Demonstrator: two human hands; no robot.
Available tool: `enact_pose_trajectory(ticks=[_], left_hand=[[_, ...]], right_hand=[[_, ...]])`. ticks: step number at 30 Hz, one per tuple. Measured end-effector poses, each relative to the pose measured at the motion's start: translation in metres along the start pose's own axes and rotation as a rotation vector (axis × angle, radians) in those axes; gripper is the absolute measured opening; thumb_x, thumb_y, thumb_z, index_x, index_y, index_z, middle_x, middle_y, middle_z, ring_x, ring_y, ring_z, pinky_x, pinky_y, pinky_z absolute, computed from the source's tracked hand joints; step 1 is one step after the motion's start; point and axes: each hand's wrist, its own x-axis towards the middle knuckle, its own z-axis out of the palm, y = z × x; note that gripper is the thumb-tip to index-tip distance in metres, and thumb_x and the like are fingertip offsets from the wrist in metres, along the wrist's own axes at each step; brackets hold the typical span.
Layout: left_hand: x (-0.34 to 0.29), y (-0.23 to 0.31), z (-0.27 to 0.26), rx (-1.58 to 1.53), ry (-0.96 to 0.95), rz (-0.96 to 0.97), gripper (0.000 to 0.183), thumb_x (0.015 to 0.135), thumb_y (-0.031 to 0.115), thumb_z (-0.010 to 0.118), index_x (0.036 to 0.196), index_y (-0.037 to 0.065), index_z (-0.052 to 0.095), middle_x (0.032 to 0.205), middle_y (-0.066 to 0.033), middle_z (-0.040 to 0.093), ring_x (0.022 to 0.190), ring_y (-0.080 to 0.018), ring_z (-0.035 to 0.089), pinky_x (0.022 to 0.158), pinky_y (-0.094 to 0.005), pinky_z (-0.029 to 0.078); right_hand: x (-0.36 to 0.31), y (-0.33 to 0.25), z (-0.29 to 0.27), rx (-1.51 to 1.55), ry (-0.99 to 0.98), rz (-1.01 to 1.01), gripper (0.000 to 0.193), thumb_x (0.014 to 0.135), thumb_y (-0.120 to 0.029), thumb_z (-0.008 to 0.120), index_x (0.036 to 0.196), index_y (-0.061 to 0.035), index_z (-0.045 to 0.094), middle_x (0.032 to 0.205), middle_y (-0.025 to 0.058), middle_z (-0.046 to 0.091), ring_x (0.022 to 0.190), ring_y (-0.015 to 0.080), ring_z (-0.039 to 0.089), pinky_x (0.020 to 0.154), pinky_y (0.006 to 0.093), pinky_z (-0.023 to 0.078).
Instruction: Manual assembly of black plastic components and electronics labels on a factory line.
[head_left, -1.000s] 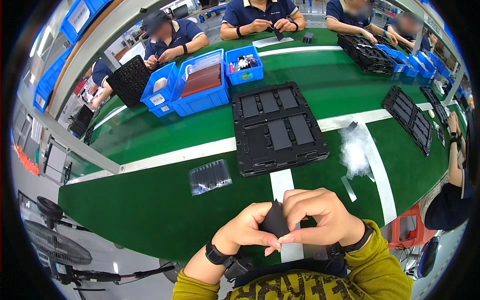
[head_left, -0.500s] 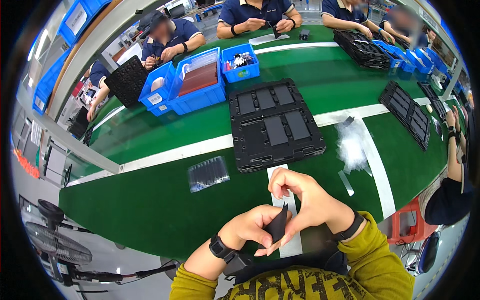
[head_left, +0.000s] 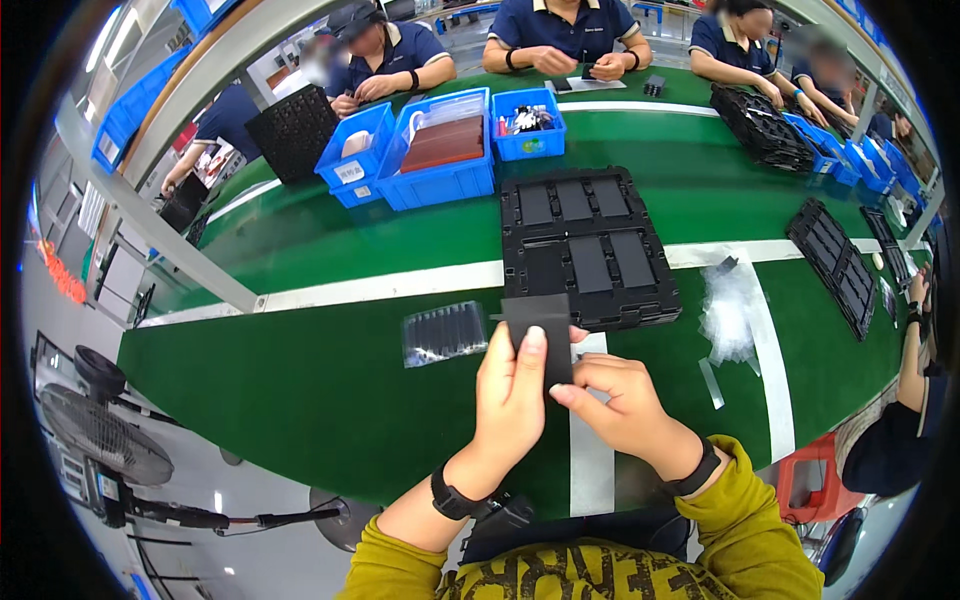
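My left hand point(head_left: 512, 385) grips a thin, dark grey rectangular plate point(head_left: 538, 315), thumb flat on its face and fingers behind it. My right hand point(head_left: 620, 405) is closed at the plate's lower right edge, thumb and curled fingers against it. A narrow translucent strip seems to stick out from the plate's left side. Just beyond the plate lies a stack of black plastic trays point(head_left: 655, 285), with similar dark plates point(head_left: 630, 260) in its pockets. The held plate overlaps the near left corner of the stack in view.
Left of the trays lies a clear sheet of strips point(head_left: 445, 333); at right, a pile of clear film pieces point(head_left: 728, 320). Blue bins point(head_left: 440, 185) stand at the far left. Another black tray point(head_left: 832, 265) lies at right. Co-workers sit around the green table point(head_left: 300, 400); a fan point(head_left: 100, 430) stands left.
Both hands have moved forward, away from my body. The plate, edge-on and tilted before, now shows its broad face. My right hand has come down from above the plate to its right edge.
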Motion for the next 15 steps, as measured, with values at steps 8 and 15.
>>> enact_pose_trajectory(ticks=[8,15], left_hand=[[0.012,0.000,-0.013,-0.283,-0.204,0.209,0.080,0.081,0.049,0.053,0.135,0.001,0.017,0.125,-0.0235,0.040,0.111,-0.0336,0.046,0.098,-0.0436,0.031],[0.006,0.008,-0.032,-0.246,-0.184,0.286,0.079,0.064,0.000,0.073,0.129,-0.002,0.029,0.072,-0.0065,0.062,0.071,-0.0165,0.060,0.089,-0.0358,0.035]], right_hand=[[-0.015,-0.002,-0.010,1.094,-0.469,0.418,0.030,0.093,-0.019,0.042,0.081,0.0040,0.057,0.074,0.0089,0.060,0.067,0.0131,0.055,0.059,0.0261,0.045],[0.002,-0.017,-0.013,0.920,-0.494,0.558,0.046,0.096,-0.033,0.028,0.091,0.0039,0.055,0.083,0.0127,0.060,0.075,0.0201,0.058,0.070,0.0289,0.045]])
